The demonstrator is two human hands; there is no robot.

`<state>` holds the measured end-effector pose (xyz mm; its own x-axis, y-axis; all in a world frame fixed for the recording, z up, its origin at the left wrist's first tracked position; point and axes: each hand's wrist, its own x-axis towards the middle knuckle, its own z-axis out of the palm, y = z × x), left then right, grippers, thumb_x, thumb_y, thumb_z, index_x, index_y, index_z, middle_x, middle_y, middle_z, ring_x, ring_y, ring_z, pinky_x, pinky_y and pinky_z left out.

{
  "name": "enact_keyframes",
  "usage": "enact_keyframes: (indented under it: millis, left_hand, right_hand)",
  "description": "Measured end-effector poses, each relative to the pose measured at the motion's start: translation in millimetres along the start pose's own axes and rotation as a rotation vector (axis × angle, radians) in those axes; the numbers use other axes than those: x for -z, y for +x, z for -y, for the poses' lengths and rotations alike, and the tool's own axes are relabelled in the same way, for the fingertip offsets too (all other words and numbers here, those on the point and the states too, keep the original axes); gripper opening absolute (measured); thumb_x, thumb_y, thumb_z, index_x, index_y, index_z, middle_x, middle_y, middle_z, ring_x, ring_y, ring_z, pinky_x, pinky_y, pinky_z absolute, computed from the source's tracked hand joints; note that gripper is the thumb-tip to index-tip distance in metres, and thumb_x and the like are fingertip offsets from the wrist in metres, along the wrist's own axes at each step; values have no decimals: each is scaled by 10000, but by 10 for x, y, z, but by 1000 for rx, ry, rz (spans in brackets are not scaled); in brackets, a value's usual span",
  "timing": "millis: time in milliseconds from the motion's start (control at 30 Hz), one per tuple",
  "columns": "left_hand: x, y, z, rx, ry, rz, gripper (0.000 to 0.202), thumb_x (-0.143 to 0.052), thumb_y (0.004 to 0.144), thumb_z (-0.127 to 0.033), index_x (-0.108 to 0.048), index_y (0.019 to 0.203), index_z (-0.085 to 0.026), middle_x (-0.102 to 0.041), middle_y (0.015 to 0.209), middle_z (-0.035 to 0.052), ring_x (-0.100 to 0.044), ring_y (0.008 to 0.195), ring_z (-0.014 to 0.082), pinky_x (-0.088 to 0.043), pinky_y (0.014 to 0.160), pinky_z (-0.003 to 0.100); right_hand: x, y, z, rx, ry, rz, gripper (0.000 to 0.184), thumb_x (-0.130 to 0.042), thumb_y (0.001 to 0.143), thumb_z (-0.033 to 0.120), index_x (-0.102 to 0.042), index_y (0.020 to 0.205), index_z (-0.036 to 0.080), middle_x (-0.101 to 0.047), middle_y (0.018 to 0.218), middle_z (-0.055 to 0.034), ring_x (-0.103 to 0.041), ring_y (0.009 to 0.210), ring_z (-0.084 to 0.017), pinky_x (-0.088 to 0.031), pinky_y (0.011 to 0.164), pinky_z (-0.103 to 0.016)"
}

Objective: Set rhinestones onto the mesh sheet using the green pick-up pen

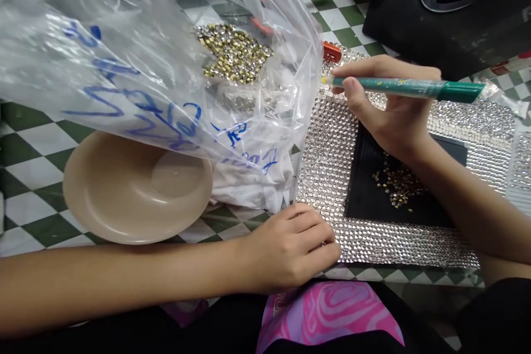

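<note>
The left hand [294, 243] rests curled and empty on the near edge of the studded frame [323, 155] — the right hand [385, 108] pinches a green pen [415, 88] crosswise, tip leftward at the far corner, loose studs [398, 185] beneath its wrist.

A single view is given, taken from a camera worn on the head. The table [25, 177] is looked down on steeply from its near edge, facing forward and away from the body. Everything is seen from close by. The left hand [294, 246] is caught low in the middle and the right hand [385, 105], with its pen [415, 88], at right. Both forearms are cut by the picture edges. The upper left is filled by a plastic bag [145, 38] very near the lens.
</note>
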<state>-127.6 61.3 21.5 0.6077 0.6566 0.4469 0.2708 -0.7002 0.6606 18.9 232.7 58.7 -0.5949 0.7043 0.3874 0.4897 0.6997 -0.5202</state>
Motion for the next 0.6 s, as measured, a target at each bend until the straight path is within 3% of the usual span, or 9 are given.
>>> enact_keyframes:
  millis: [467, 600]
  left_hand:
    - [-18, -12, 21, -36, 3, -22, 208, -409, 875, -109, -612, 912, -87, -559, 797, 57, -473, 767, 164, -391, 724, 337]
    - [-3, -5, 1, -9, -2, 1, 214, -400, 881, -100, -611, 912, -83, -565, 803, 60, -476, 781, 165, -392, 738, 339]
  right_hand:
    - [-5, 12, 18, 87, -124, 30, 157, -510, 823, 229, -641, 884, 166, -695, 863, -21, -640, 797, -116, -528, 756, -281]
    - [100, 30, 33, 96, -116, -8, 178, -512, 823, 231, -640, 926, 162, -690, 872, -7, -634, 782, -104, -529, 746, -275]
